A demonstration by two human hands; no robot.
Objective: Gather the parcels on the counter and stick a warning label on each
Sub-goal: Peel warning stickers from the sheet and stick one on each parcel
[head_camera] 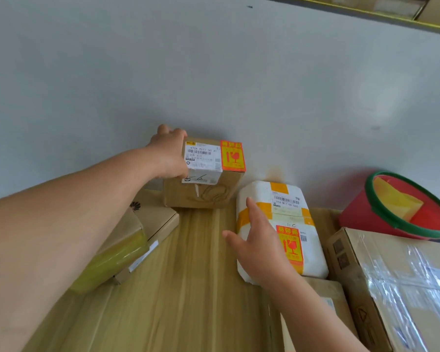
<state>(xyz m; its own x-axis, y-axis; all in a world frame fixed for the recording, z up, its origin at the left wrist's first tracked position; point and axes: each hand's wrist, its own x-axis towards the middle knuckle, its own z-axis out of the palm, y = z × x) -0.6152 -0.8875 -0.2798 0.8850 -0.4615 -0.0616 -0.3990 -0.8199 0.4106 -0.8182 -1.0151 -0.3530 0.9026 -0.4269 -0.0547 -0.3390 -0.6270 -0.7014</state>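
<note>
So both hands are on parcels at once here. The left hand reaches up to the middle of the frame and grips the left side of a small cardboard box, fingers curled over its far edge and thumb against the near side. That box sits at the back of the wooden counter, right against the white wall. It already has a white shipping label folded over its top edge and a red-orange warning label stuck just right of it. The right hand lies flat on a white parcel just right of centre, fingers straight and spread, so it's pressing on it and not grabbing anything. That parcel is a soft padded thing with yellow tape bands; it lies on the counter near the box but apart from it, and carries a yellow-and-red warning label right beside the hand. On the left side of the frame a flat brown box and a yellow-taped box sit partly under the left forearm. At lower right there's a big taped carton, and above it at the right edge a red bucket with a green rim and yellow sheets inside. A brown package pokes out from under the right forearm.
</note>
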